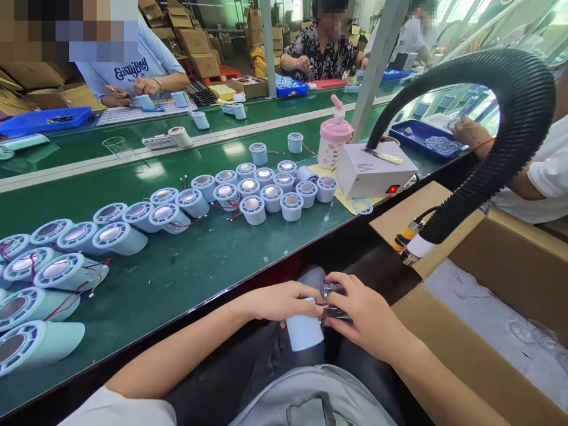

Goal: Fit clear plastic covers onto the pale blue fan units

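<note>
Over my lap, my left hand (287, 300) is wrapped round a light blue cylindrical housing (305, 333), its slanted end towards me. Close beside it, the fingers of my right hand (366, 313) curl around a clear, shiny plastic part (333, 300). That part meets or nearly meets the housing; my fingers hide whether they touch. On the green bench in front stand many similar blue housings (252, 208) with slotted rims and round metallic discs. Thin red and dark wires (189, 225) trail from several of them.
A white box (375, 168) with a lit red switch and a black corrugated hose (528, 94) stands at the bench edge, near a pink-lidded cup (335, 139). To my right is an open carton (523, 254) with clear parts inside. Other people work across and beside the bench.
</note>
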Demonstrator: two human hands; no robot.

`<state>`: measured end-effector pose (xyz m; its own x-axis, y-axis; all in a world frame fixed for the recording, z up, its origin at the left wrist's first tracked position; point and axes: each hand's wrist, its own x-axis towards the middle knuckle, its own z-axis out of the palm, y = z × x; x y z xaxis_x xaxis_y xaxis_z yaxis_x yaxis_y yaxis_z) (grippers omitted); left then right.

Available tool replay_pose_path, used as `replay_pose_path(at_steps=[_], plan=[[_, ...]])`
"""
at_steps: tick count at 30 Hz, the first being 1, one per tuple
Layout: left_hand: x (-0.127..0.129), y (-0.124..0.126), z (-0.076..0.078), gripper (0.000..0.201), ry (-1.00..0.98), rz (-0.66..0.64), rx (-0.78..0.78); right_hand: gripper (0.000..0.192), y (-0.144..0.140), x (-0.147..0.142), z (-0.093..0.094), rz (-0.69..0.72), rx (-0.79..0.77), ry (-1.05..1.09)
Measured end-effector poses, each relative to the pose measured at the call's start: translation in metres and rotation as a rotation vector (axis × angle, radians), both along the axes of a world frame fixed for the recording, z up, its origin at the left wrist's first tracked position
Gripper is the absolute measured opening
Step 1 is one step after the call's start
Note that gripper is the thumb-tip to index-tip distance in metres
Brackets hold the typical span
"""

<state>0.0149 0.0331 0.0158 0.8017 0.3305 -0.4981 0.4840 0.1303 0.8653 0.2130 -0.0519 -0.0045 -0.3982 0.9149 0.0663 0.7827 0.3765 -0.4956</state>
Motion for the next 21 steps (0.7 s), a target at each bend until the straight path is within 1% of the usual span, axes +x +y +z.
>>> replay_pose_path(at_steps=[1,2,3,4,5,6,8,9,11,13,14,16,17,19,21], plan=[[0.0,-0.002,0.005,0.024,-0.009,0.021,0.153,0.012,-0.001,0.001,-0.001,-0.012,-0.058,0.059],[-0.001,-0.005,0.01,0.019,-0.018,0.054,0.311,0.014,-0.001,0.002,-0.002,-0.028,-0.119,0.136],[-0.002,-0.008,0.013,0.019,-0.028,0.095,0.445,0.016,-0.002,0.002,-0.002,-0.045,-0.177,0.224],[-0.003,-0.011,0.014,0.022,-0.042,0.138,0.533,0.016,-0.002,0.002,-0.002,-0.064,-0.227,0.315],[-0.003,-0.014,0.013,0.029,-0.058,0.178,0.566,0.014,-0.002,0.002,-0.001,-0.081,-0.265,0.402],[-0.004,-0.016,0.01,0.04,-0.08,0.21,0.579,0.016,-0.002,0.002,-0.001,-0.094,-0.289,0.479],[-0.005,-0.019,0.001,0.058,-0.126,0.241,0.605,0.029,-0.002,0.002,0.0,-0.129,-0.313,0.594],[-0.006,-0.019,-0.004,0.063,-0.14,0.241,0.626,0.032,-0.002,0.002,-0.001,-0.157,-0.326,0.64],[-0.007,-0.018,-0.015,0.066,-0.161,0.223,0.66,0.032,-0.001,0.003,-0.003,-0.233,-0.367,0.736],[-0.008,-0.018,-0.023,0.068,-0.211,0.183,0.629,0.035,0.001,0.005,-0.005,-0.302,-0.421,0.838],[-0.007,-0.018,-0.025,0.069,-0.24,0.17,0.576,0.036,0.002,0.006,-0.006,-0.33,-0.453,0.887],[-0.006,-0.021,-0.026,0.069,-0.281,0.178,0.411,0.036,0.004,0.009,-0.006,-0.368,-0.517,0.977],[-0.006,-0.022,-0.026,0.068,-0.291,0.204,0.315,0.036,0.004,0.011,-0.006,-0.369,-0.537,1.017],[-0.005,-0.026,-0.025,0.067,-0.312,0.293,0.143,0.028,0.003,0.014,-0.005,-0.308,-0.519,1.038],[-0.005,-0.028,-0.024,0.067,-0.348,0.378,0.0,0.018,-0.001,0.015,-0.004,-0.198,-0.382,0.904]])
